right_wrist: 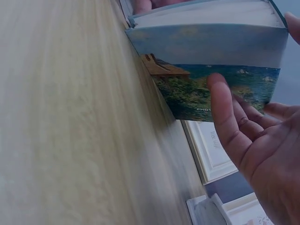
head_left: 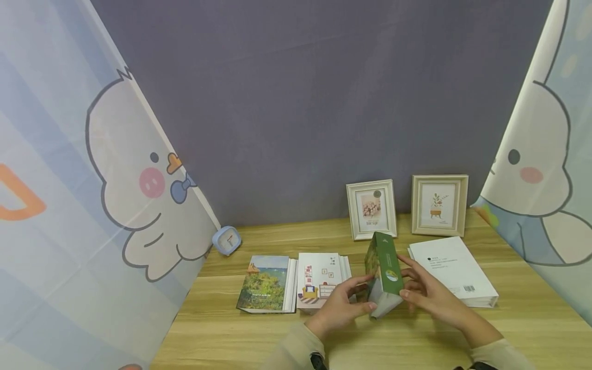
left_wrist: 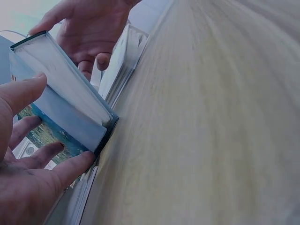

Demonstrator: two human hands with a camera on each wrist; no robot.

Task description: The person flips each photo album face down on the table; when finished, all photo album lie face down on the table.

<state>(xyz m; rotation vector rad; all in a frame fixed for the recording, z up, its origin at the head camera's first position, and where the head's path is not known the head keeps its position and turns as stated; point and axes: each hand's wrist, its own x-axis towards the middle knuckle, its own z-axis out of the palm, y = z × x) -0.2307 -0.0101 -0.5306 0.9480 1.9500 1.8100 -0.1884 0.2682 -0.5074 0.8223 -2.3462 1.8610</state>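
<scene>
A thick photo album (head_left: pixel 387 264) with a green spine stands tilted on the table between both hands. Its covers carry a painted landscape, seen in the right wrist view as a house, sea and greenery on the cover (right_wrist: pixel 187 79). White page edges (left_wrist: pixel 70 75) show in the left wrist view. My left hand (head_left: pixel 344 304) holds the album from the left, thumb at the page-edge side and fingers against the cover. From the right, my right hand (head_left: pixel 427 294) holds it, thumb and fingers spread around the spine side.
Left of the hands lie an album with a room drawing (head_left: pixel 319 280) and another landscape album (head_left: pixel 264 282). A white album (head_left: pixel 453 270) lies at right. Two photo frames, one with flowers (head_left: pixel 371 209) and one with a plant (head_left: pixel 439 205), stand behind. A blue clock (head_left: pixel 226 240) sits far left.
</scene>
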